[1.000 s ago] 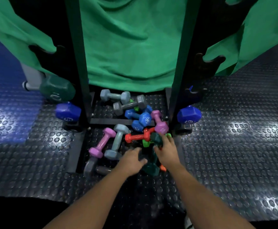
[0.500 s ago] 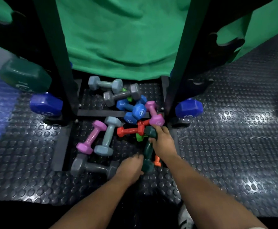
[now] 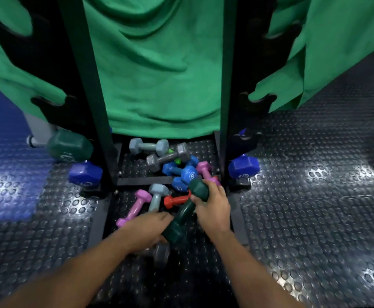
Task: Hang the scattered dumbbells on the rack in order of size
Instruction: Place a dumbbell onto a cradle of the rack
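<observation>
A dark green dumbbell [image 3: 182, 213] is lifted at a tilt above the pile on the floor. My right hand [image 3: 212, 205] grips its upper end and handle. My left hand [image 3: 147, 230] curls against its lower end; whether that hand grips it is unclear. Under and behind lie a red dumbbell [image 3: 175, 200], a pink one [image 3: 135, 207], a light blue-grey one [image 3: 156, 196], blue ones [image 3: 182, 173], a grey one [image 3: 167, 157] and another pale one [image 3: 148, 146]. The black rack [image 3: 88, 90] stands over them, carrying a big green dumbbell [image 3: 70, 148] and big blue ones [image 3: 85, 174] [image 3: 243, 167].
A green cloth [image 3: 159, 70] hangs behind the rack uprights. The rack's side plates have empty notches [image 3: 257, 103] on both sides. A grey dumbbell end [image 3: 161, 254] shows under my left wrist. Studded black rubber floor [image 3: 315, 207] spreads around, with a blue mat [image 3: 1, 163] at left.
My right hand has raised the dark green dumbbell off the pile and tilted it. My left hand has moved up against its lower end. The camera has pulled back a little.
</observation>
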